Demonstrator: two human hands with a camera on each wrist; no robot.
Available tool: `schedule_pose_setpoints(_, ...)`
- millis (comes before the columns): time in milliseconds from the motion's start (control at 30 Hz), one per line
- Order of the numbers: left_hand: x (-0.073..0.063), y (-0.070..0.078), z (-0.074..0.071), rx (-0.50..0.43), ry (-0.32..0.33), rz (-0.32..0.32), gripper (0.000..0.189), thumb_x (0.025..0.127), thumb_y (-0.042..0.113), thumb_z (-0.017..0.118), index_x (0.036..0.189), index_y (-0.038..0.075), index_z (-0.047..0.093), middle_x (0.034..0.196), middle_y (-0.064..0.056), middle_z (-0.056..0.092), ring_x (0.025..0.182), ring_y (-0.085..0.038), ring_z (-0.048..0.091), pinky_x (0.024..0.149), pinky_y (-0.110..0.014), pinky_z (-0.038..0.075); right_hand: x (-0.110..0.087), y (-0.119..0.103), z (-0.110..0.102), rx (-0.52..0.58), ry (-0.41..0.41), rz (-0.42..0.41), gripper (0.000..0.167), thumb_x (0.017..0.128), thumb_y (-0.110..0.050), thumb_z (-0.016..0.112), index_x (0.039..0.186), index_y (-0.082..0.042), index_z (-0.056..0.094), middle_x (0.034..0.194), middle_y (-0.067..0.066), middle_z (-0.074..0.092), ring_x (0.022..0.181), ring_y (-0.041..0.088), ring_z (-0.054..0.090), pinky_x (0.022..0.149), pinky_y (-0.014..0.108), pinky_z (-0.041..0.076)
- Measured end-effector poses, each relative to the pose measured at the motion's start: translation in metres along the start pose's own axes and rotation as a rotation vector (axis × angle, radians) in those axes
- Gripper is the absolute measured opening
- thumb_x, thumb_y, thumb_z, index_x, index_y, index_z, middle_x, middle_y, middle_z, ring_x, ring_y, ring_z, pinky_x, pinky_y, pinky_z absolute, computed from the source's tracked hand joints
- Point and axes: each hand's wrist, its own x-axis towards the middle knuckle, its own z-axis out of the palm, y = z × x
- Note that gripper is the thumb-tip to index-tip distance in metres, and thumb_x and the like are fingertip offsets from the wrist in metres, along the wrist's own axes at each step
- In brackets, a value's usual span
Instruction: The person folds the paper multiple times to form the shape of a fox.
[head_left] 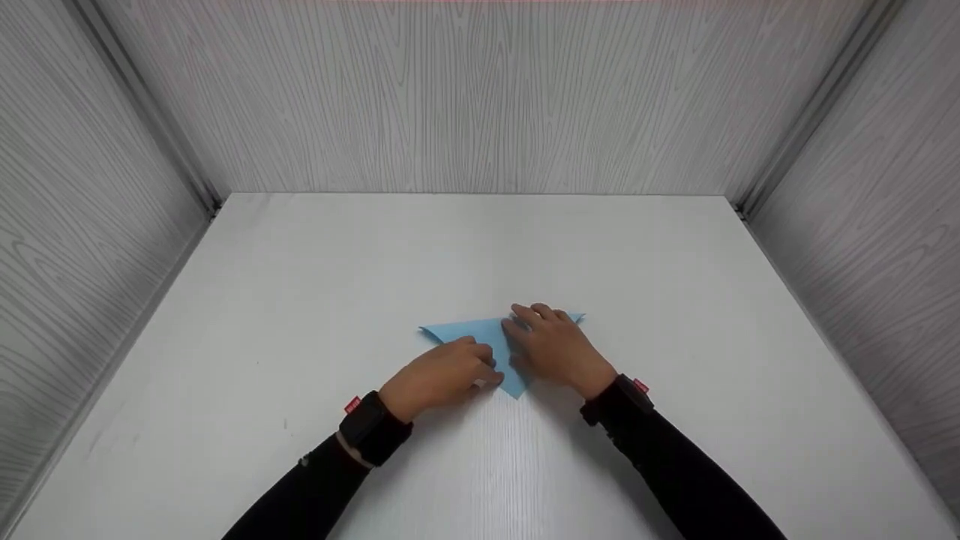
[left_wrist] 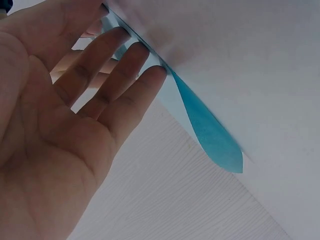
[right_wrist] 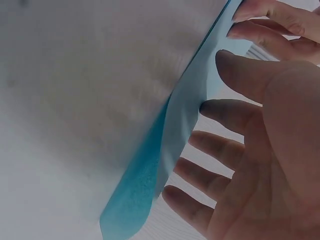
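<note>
A light blue sheet of paper (head_left: 469,330), folded into a triangle, lies on the table with its long edge away from me and one corner toward me. My left hand (head_left: 442,375) touches it at the lower left, thumb by the near corner. Across its right half rests my right hand (head_left: 559,349), fingers spread on the far side. The left wrist view shows my fingertips along the paper's edge, beyond which a blue end (left_wrist: 212,135) curls up. A similar curled end (right_wrist: 135,195) shows in the right wrist view, below spread, relaxed fingers.
The white table (head_left: 315,262) runs back to a pale wood-grain panel (head_left: 465,97). Similar side panels stand at the left (head_left: 82,210) and right (head_left: 862,225). A black band (head_left: 375,429) is on my left wrist and another (head_left: 619,401) on my right.
</note>
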Motion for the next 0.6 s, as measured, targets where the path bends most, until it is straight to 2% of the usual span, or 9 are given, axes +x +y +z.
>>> schedule_pose_setpoints(300, 0.0000, -0.0013, 0.0009, 0.006, -0.027, -0.007, 0.035, 0.093, -0.001, 0.080, 0.122, 0.019, 0.082, 0.113, -0.006, 0.076, 0.109, -0.024, 0.067, 0.099, -0.031, 0.055, 0.0073, 0.0003, 0.0015, 0.066, -0.115, 0.054, 0.054, 0.106, -0.036, 0.066, 0.151, -0.007, 0.058, 0.157, 0.017, 0.052, 0.140, 0.041, 0.052, 0.108, 0.059, 0.049)
schedule_pose_setpoints(600, -0.0009, -0.0017, -0.0017, -0.006, -0.033, -0.016, 0.032, 0.096, 0.002, 0.077, 0.122, 0.019, 0.082, 0.113, -0.006, 0.075, 0.109, -0.023, 0.065, 0.098, -0.029, 0.054, 0.0076, 0.0003, 0.0023, 0.086, -0.117, 0.056, 0.051, 0.107, -0.034, 0.064, 0.150, -0.007, 0.059, 0.151, 0.017, 0.054, 0.135, 0.042, 0.055, 0.106, 0.060, 0.050)
